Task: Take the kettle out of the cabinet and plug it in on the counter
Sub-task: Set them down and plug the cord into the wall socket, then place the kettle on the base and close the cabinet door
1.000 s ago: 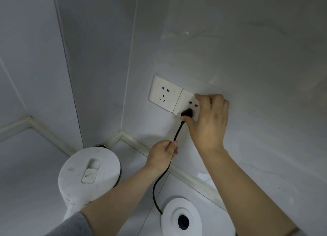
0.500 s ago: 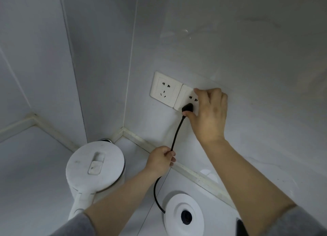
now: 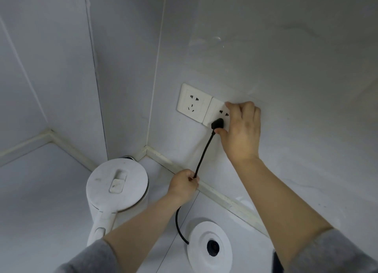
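Since a moment ago, little has shifted: on the table (image 3: 36, 201) the kettle (image 3: 117, 185) stands beside its base (image 3: 210, 247); right hand (image 3: 241, 131) pinches the plug (image 3: 217, 123) at the right socket (image 3: 218, 113); left hand (image 3: 183, 185) grips the cord (image 3: 204, 152).

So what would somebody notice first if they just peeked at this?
Probably the right hand pressing a black plug at the right-hand wall socket, the black cord running down through the left hand. Next, the white kettle in the counter's corner, apart from its round base.
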A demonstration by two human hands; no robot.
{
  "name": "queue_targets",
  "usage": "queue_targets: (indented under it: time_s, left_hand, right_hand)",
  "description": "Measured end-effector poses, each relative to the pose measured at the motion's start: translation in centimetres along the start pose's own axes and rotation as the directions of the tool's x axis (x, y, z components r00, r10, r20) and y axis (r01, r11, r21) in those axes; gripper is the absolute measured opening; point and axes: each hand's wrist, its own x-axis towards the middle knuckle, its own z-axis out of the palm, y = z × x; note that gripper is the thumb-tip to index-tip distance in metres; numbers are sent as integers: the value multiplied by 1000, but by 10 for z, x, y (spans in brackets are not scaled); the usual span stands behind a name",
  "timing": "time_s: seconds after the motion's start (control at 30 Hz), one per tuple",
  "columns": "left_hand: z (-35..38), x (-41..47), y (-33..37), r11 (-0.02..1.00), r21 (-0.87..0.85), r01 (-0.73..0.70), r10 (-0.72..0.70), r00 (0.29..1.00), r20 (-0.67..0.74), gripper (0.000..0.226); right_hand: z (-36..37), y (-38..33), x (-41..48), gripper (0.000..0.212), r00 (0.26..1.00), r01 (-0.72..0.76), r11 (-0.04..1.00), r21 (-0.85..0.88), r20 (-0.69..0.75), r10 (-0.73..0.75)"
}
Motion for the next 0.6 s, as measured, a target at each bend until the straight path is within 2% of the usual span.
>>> queue_targets:
  time_s: [0.1,0.27,0.43,0.6]
  left_hand:
    - [-3,-8,-7,994,111,22,-20,1000,-22,25]
    - [-9,-33,-11,997,76,21,-16,997,-71,30]
    - [-15,-76,-17,994,101,-45,55,993,-100,22]
    - [-27,-123,-23,993,102,-57,67,993,-96,17]
  right_hand:
    - [-5,0,-2,69,998,-10,999,38,54,8]
    - [-31,-2,-24,69,978,-50,984,172,206,14]
    - [-65,1,-81,55,934,-308,904,297,274,228]
    - [-89,-8,-144,51,816,-538,783,312,424,392]
